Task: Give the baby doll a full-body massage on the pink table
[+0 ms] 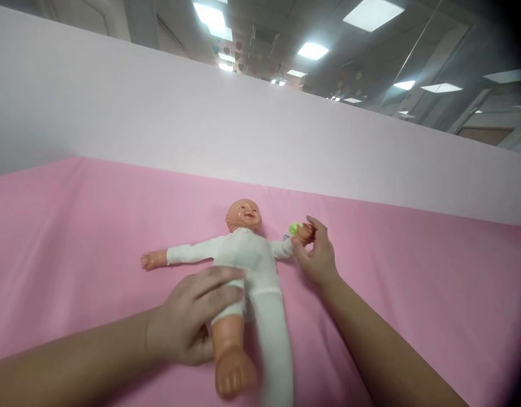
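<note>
A baby doll (264, 265) with a hard plastic head, hands and foot and a white cloth body lies on its back, arms spread. My left hand (196, 316) is wrapped round its bent leg, just above the bare plastic foot (235, 370). With thumb and fingers, my right hand (317, 251) grips the doll's hand (303, 233) on the right side. A light green piece (295, 228) shows at that wrist, beside a small printed label (287, 237); what the green piece is, I cannot tell. The doll's other leg stretches toward me, its end out of view.
Pink cloth (116, 226) covers the surface under the doll, with creases on both sides. A white wall or panel (201, 124) rises behind it. Above that, glass (349, 68) shows ceiling lights and heart-shaped decorations.
</note>
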Motion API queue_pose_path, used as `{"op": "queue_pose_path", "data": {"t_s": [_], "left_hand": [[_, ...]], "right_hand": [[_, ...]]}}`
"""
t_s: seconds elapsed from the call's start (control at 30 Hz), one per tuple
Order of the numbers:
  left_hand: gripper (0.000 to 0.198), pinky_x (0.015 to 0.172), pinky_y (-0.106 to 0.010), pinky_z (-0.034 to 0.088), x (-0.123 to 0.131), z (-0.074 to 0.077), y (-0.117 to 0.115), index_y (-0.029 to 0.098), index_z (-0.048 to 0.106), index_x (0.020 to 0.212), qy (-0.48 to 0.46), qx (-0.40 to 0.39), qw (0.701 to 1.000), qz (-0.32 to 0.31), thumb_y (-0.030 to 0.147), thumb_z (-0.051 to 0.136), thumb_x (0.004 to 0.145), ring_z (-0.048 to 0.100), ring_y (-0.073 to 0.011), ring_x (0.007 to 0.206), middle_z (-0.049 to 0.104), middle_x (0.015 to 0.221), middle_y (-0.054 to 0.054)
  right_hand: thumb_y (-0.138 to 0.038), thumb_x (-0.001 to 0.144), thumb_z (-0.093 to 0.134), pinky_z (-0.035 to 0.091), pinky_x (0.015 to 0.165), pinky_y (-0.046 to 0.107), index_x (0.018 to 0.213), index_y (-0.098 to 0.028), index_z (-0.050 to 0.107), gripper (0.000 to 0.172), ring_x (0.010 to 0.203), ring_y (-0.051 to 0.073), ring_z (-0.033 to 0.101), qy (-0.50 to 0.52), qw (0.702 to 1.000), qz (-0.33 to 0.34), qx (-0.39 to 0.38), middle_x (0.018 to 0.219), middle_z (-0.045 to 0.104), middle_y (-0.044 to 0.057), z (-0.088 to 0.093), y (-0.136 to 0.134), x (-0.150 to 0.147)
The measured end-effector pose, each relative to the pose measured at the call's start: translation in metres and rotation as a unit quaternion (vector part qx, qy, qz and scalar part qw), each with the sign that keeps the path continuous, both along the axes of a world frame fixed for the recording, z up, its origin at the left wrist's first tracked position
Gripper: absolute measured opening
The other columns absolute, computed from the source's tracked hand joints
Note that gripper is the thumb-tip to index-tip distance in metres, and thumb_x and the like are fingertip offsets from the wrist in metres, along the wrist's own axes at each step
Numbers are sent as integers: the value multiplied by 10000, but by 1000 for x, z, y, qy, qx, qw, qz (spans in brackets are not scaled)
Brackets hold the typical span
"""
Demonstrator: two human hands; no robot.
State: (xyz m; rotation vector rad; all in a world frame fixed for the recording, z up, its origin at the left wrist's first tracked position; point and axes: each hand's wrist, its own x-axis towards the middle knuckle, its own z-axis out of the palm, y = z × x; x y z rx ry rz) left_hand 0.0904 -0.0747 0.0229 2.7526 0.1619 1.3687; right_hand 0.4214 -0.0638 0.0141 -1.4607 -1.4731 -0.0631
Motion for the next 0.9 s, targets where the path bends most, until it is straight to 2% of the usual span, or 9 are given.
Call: {"op": "queue_pose_path", "data": {"t_s": [0.13, 0.23, 0.33, 0.4, 0.47, 0.6, 0.7, 0.8, 0.9], "left_hand": [[449, 858, -391, 654, 5, 9, -16, 139, 608, 1307, 55, 18, 994, -95, 433, 582, 969, 757, -293, 1031, 763, 1109, -187], [464, 873, -396, 668, 13, 8, -22, 122, 593, 1342, 86, -8, 985, -150, 385, 547, 962, 776, -292, 959, 780, 1006, -173], [473, 862, -389, 669, 18, 4, -24, 125, 586, 1366, 94, -21, 982, -165, 370, 537, 965, 780, -292, 938, 783, 971, -167], [477, 880, -394, 661, 18, 2, -23, 136, 573, 1388, 83, -22, 984, -157, 386, 536, 983, 776, -291, 976, 783, 1022, -167], [481, 915, -406, 647, 15, 1, -18, 165, 560, 1412, 59, -27, 990, -127, 406, 564, 996, 761, -283, 1027, 772, 1121, -163], [474, 998, -472, 601, 6, -7, 1, 237, 580, 1411, 4, -24, 1000, -20, 405, 665, 975, 679, -299, 1205, 670, 1371, -153], [491, 1063, -484, 563, 4, -15, 19, 279, 600, 1391, 14, -94, 993, 76, 325, 751, 926, 625, -296, 1297, 590, 1477, -128], [520, 1102, -466, 545, 4, -20, 30, 288, 623, 1372, 33, -198, 973, 116, 376, 802, 893, 612, -284, 1321, 618, 1442, -100], [524, 1120, -460, 535, 7, -20, 33, 273, 643, 1357, 32, -230, 967, 105, 429, 807, 885, 616, -277, 1317, 649, 1405, -91]], "right_hand": [[-420, 914, 592, 522, 776, 338, 1345, -245, 604, 465, 847, 224, 684, 44, 979, -108, -166, 945, 724, 31, 3, 9, 34], [-325, 867, 610, 460, 713, 311, 1120, -257, 717, 282, 806, 219, 660, 10, 946, -121, -301, 863, 724, 18, -4, 18, 55], [-254, 811, 631, 430, 685, 308, 858, -234, 738, 118, 776, 217, 648, 7, 932, -115, -344, 842, 738, 28, -10, 24, 66], [-249, 793, 644, 429, 671, 309, 778, -229, 719, 79, 753, 214, 645, 19, 933, -114, -341, 818, 736, 25, -12, 25, 68], [-284, 807, 649, 446, 675, 311, 827, -232, 717, 88, 764, 216, 652, 38, 939, -125, -318, 828, 733, 25, -11, 24, 68], [-512, 933, 563, 513, 668, 309, 1075, -227, 652, 331, 781, 206, 670, 98, 958, -138, -234, 914, 720, 37, -6, 21, 58], [-638, 863, 685, 575, 613, 328, 1245, -232, 546, 575, 761, 211, 690, 232, 963, -38, -128, 1005, 713, 50, -6, 16, 38], [-528, 761, 859, 644, 771, 396, 1369, -257, 488, 762, 998, 255, 727, 268, 959, 77, -45, 1229, 701, 96, -10, 11, 8], [-383, 904, 739, 628, 914, 470, 1402, -276, 550, 543, 1077, 263, 721, 119, 985, 112, -59, 1316, 695, 106, -17, 7, -22]]}}
